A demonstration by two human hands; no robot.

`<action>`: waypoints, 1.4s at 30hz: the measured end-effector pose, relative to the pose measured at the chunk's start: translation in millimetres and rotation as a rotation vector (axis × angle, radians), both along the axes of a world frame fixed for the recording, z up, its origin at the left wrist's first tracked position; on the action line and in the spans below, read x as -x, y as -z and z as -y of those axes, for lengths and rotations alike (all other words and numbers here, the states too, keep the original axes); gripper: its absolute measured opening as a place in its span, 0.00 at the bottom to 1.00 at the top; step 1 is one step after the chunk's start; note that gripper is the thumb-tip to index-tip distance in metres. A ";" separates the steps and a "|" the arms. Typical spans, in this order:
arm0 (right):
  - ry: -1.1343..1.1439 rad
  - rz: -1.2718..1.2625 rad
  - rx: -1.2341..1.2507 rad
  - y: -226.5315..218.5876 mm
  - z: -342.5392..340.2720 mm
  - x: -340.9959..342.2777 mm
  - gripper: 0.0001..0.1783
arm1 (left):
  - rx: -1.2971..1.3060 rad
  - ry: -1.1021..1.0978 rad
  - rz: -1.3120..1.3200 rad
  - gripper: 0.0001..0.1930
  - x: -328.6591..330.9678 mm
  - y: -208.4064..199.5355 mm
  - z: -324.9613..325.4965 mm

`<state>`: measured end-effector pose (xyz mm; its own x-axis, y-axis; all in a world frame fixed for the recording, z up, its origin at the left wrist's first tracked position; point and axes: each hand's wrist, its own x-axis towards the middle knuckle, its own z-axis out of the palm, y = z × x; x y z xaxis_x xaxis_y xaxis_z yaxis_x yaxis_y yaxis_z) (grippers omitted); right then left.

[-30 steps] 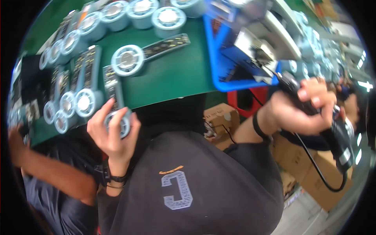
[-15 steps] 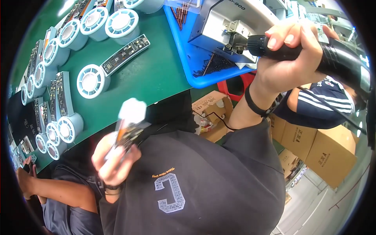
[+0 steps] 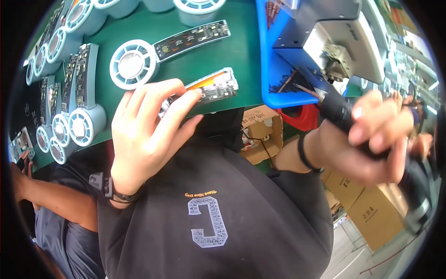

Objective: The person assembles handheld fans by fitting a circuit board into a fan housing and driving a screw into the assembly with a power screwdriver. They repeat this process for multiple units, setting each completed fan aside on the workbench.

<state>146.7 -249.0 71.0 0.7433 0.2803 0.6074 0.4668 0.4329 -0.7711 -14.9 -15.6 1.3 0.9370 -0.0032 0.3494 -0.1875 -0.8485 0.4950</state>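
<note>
Orange shows inside the narrow circuit-board piece that my left hand holds, fingers bent round its near end and hiding that part. It points to the right, over the front edge of the green table. My right hand, a little blurred, is wrapped round a black electric screwdriver; its thin bit reaches over the rim of the blue tray — whether the tip touches anything I cannot tell. Dark screws lie loose in that tray, beside a grey boxy machine. Just beyond my left fingers lies a pale-blue unit, a round slotted head with a board strip along its handle. More such units stand to the left, near a co-worker's forearm. Cardboard boxes sit low on my right, past a red stool.
</note>
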 end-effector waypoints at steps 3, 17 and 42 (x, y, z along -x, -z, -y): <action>0.119 0.060 0.006 3.4 -28.4 27.8 0.10 | -0.006 -0.033 0.080 0.20 -1.2 11.2 -1.1; -0.071 -0.013 0.088 24.1 -62.8 26.2 0.18 | -0.044 -0.159 0.114 0.18 -0.2 19.3 3.6; -0.089 0.051 0.197 34.1 -50.4 12.1 0.20 | -0.041 -0.179 0.114 0.16 1.1 21.7 5.5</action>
<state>134.6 -198.6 36.9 0.6797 0.4606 0.5709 0.4743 0.3177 -0.8210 -16.0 -21.1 -20.4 0.8784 0.1433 0.4560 -0.0849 -0.8920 0.4440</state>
